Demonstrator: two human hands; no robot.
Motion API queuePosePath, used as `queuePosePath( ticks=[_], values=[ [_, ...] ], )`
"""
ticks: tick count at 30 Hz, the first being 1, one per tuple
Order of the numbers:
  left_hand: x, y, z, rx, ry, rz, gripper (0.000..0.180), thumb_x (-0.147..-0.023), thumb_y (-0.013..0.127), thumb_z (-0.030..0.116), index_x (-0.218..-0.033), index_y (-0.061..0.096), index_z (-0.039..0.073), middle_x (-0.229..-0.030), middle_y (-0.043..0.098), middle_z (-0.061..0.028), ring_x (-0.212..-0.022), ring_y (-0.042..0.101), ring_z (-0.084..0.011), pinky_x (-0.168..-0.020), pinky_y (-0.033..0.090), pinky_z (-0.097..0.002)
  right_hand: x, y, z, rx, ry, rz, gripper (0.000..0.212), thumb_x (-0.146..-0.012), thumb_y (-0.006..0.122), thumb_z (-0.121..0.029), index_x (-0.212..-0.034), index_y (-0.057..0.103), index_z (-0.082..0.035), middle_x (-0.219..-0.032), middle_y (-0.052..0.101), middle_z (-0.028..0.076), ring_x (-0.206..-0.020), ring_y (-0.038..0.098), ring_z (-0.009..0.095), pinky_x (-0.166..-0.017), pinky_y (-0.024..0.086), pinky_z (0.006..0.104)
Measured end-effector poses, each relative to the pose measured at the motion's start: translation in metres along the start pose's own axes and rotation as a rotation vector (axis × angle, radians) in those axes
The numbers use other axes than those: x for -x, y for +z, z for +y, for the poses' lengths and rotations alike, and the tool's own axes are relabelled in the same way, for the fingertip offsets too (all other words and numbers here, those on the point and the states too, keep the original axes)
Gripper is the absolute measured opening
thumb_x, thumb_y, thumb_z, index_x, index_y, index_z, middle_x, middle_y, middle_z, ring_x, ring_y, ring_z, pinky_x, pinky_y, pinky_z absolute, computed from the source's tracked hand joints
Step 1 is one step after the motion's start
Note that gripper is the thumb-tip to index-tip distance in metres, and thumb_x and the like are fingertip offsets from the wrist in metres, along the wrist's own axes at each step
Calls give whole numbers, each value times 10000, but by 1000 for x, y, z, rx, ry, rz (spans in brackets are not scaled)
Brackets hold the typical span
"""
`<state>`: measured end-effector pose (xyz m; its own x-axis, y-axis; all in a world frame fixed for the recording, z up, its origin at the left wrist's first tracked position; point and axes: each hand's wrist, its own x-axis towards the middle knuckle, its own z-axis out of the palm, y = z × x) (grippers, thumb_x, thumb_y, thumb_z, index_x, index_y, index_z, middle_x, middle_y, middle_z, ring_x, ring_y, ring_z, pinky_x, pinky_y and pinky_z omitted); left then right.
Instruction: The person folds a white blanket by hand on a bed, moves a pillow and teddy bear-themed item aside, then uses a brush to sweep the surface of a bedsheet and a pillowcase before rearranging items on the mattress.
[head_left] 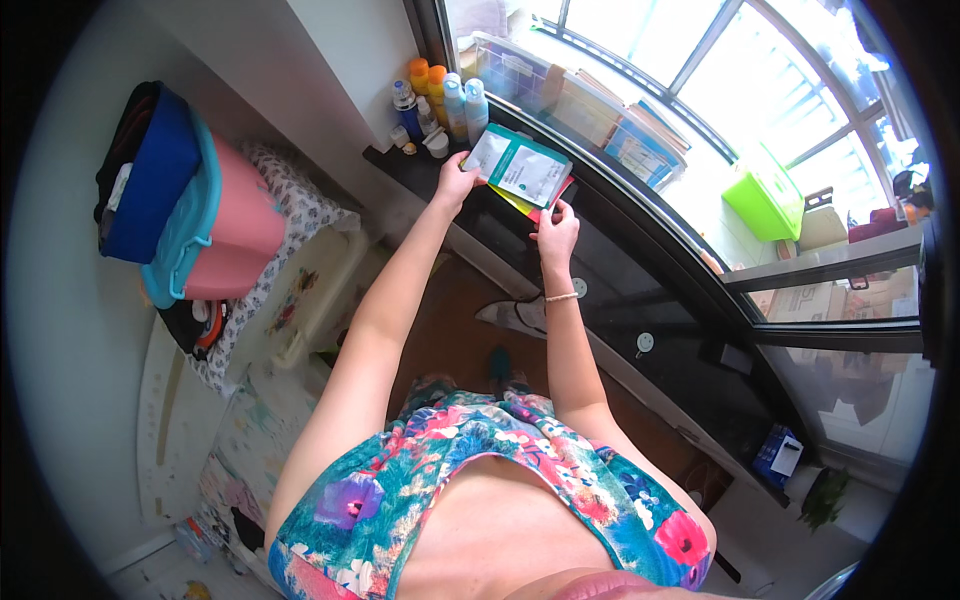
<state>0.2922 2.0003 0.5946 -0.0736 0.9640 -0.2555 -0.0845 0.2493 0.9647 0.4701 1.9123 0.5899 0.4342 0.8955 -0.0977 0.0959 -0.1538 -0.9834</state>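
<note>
Out over a dark ledge I hold a small stack of flat packets. The top packet is silvery white with a teal band; yellow and red edges of others peek out beneath it. My left hand pinches the stack at its left edge. At the lower right corner, my right hand grips it, fingers closed on the red edge. A beaded bracelet circles my right wrist. Just beyond the stack stand light blue bottles, with orange-capped bottles and a dark blue bottle to their left.
Behind a window frame sit clear plastic boxes and a lime green bin. To the left, a pink tub and a blue bin stack on a cloth-covered surface. A blue box lies on the ledge's right end.
</note>
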Motion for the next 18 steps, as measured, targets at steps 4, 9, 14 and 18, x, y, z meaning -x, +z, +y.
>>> queuePosePath(
  ticks=[4,9,14,18],
  values=[
    [3,4,-6,-27,69,65,392,-791,539,-20,-1168,431,-27,-912,552,-104,-705,571,-149,-619,510,-264,-8,-2,18,54,-91,12,298,-779,559,-76,-1060,522,18,-838,430,119,-531,523,164,-421,497,262],
    [-8,-3,-16,-301,274,157,376,-759,559,-27,-1131,507,-3,-866,603,-89,-600,563,-110,-551,477,-241,-12,0,3,25,-76,-64,280,-773,565,-40,-1043,546,33,-837,459,132,-513,544,164,-409,487,271],
    [-17,13,-15,-386,406,160,371,-732,568,-15,-1100,523,-12,-930,618,-138,-718,619,-177,-597,507,-279,-28,-17,-2,344,-354,30,242,-744,569,-90,-952,593,31,-755,557,193,-659,548,303,-610,443,391],
    [23,-5,-25,-457,547,425,329,-728,579,40,-1043,502,-17,-824,569,-149,-684,590,-207,-580,488,-316,18,-29,-26,508,-591,120,247,-740,534,-76,-924,570,84,-820,568,214,-771,532,334,-690,420,406]
  ],
)
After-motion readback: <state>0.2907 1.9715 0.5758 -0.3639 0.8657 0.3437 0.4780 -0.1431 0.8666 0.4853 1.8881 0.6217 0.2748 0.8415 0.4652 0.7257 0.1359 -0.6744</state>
